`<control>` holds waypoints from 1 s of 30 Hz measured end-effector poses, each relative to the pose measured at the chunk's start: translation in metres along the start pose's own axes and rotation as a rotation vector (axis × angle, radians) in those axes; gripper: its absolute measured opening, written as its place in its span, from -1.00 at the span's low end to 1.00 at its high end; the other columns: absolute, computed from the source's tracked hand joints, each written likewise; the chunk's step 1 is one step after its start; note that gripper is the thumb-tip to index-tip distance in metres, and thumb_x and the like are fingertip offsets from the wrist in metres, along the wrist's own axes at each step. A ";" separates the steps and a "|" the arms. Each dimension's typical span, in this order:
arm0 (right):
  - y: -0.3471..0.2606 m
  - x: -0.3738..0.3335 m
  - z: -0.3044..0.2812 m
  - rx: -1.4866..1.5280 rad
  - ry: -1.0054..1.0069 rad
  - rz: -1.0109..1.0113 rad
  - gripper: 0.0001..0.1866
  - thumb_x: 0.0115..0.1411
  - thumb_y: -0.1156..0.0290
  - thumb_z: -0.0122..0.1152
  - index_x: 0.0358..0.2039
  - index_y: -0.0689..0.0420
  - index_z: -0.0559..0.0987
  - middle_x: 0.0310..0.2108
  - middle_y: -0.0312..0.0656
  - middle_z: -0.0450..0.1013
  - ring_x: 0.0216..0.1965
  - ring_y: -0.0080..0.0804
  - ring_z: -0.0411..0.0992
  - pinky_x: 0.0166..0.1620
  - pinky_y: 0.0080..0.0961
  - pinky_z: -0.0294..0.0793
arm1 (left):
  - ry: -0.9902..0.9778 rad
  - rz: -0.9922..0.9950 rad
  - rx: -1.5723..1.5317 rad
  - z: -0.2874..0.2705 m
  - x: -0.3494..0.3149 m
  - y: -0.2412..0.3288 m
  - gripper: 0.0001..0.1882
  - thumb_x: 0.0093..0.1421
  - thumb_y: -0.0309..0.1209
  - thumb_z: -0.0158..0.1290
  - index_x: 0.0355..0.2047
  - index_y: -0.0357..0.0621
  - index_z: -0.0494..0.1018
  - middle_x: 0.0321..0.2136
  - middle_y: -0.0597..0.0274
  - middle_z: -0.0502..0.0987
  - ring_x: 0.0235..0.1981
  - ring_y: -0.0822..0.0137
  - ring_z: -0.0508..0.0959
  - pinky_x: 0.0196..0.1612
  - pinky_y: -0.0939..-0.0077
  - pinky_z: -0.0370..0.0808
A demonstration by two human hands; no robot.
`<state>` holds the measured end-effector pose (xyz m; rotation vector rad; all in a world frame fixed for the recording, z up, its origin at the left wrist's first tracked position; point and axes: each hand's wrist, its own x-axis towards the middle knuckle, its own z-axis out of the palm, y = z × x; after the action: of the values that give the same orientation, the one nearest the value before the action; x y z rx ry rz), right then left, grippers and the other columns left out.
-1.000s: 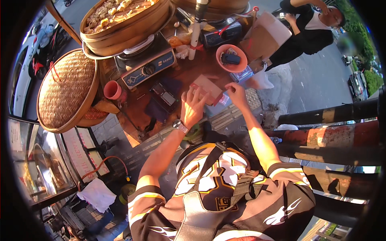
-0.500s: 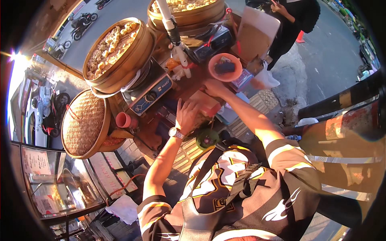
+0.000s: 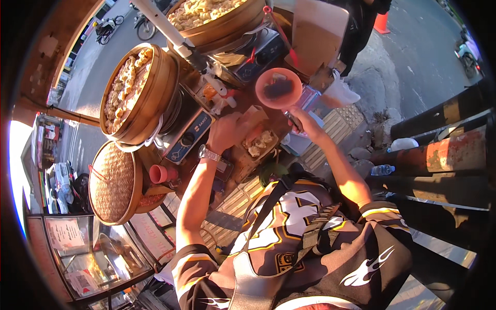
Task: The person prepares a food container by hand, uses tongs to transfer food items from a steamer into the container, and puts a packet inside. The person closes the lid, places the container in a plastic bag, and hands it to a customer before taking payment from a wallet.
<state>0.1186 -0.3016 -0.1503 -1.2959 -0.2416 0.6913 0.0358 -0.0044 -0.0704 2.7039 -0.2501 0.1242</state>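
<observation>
A small paper box (image 3: 272, 148) with pale dumplings (image 3: 258, 144) in it stands on the brown cart top, its lid raised at the far side. My left hand (image 3: 227, 132), wearing a wristwatch, is at the box's left and reaches toward the lid. Its fingers are smeared by motion. To the right of the box, my right hand (image 3: 307, 125) is closed on a small dark, shiny utensil (image 3: 294, 122) whose kind I cannot make out. Just beyond that hand is an orange-pink bowl (image 3: 268, 98) with something dark inside.
Two round bamboo steamers of dumplings, one at left (image 3: 168, 88) and one behind (image 3: 222, 31), sit on stoves (image 3: 194, 135). A white pole (image 3: 168, 26) rises between them. At left hang a woven steamer lid (image 3: 113, 181) and a pink cup (image 3: 161, 174). A plastic bag (image 3: 342, 92) is at right.
The box, earlier with its lid down, is open with dumplings showing. My right hand has drawn back from beside the bowl and holds the utensil. The view has shifted slightly.
</observation>
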 end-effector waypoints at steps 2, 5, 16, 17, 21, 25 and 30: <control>0.010 -0.003 0.012 -0.067 0.020 -0.055 -0.50 0.36 0.01 0.10 0.09 0.16 0.48 -0.23 -0.25 0.48 -0.32 -0.53 0.44 -0.29 -0.55 0.41 | -0.131 -0.178 -0.104 -0.012 0.005 -0.009 -0.57 0.16 -0.12 0.18 -0.04 -0.07 0.51 -0.29 -0.04 0.65 -0.27 -0.12 0.63 -0.20 0.11 0.54; 0.022 0.007 0.020 -0.521 0.074 -0.492 -0.50 0.30 0.11 0.24 0.06 0.25 0.51 -0.13 -0.14 0.52 -0.18 -0.35 0.51 -0.16 -0.40 0.47 | -0.152 -0.191 -0.231 -0.010 0.018 -0.013 -0.53 0.19 -0.25 0.19 0.08 -0.12 0.48 -0.25 0.01 0.64 -0.25 0.04 0.66 -0.15 0.23 0.55; 0.008 0.036 0.069 -0.960 0.216 -0.476 -0.52 0.09 0.19 0.37 -0.04 0.20 0.56 -0.06 -0.04 0.47 0.01 -0.02 0.46 0.02 -0.20 0.48 | -0.123 0.038 -0.249 0.003 0.054 -0.023 -0.67 0.18 -0.25 0.16 -0.06 -0.05 0.54 -0.29 0.09 0.63 -0.23 0.13 0.63 -0.13 0.30 0.53; 0.010 0.040 0.072 -0.978 0.241 -0.523 -0.52 0.07 0.20 0.37 -0.05 0.18 0.57 -0.07 -0.05 0.46 0.01 -0.02 0.46 0.01 -0.19 0.48 | -0.121 0.035 -0.232 0.003 0.054 -0.024 -0.68 0.18 -0.25 0.17 -0.08 -0.06 0.55 -0.29 0.09 0.63 -0.23 0.14 0.64 -0.13 0.30 0.53; 0.017 0.051 0.078 -0.984 0.219 -0.583 -0.53 0.05 0.20 0.35 -0.09 0.19 0.53 -0.07 0.00 0.41 0.00 0.04 0.42 -0.05 -0.08 0.50 | -0.144 -0.014 -0.242 0.001 0.055 -0.018 -0.69 0.17 -0.25 0.19 -0.11 -0.07 0.56 -0.29 0.09 0.63 -0.23 0.14 0.65 -0.13 0.30 0.53; 0.017 0.054 0.089 -0.955 0.242 -0.576 -0.55 0.05 0.20 0.36 -0.10 0.18 0.53 -0.11 -0.01 0.40 -0.03 0.02 0.42 -0.06 -0.09 0.50 | -0.137 -0.067 -0.266 -0.002 0.053 -0.009 -0.71 0.18 -0.30 0.20 -0.12 -0.13 0.57 -0.26 0.12 0.61 -0.18 0.17 0.63 -0.09 0.33 0.52; 0.019 0.066 0.098 -1.007 0.340 -0.705 -0.67 0.07 0.24 0.31 -0.19 0.13 0.55 -0.24 -0.11 0.43 -0.11 -0.07 0.46 -0.14 -0.17 0.51 | -0.069 -0.033 -0.256 0.004 0.050 -0.016 -0.71 0.14 -0.27 0.22 -0.14 -0.07 0.59 -0.29 0.06 0.63 -0.22 0.08 0.64 -0.13 0.28 0.53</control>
<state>0.1111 -0.1827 -0.1548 -2.0750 -0.7808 -0.3354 0.0884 0.0007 -0.0746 2.4586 -0.2246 -0.0112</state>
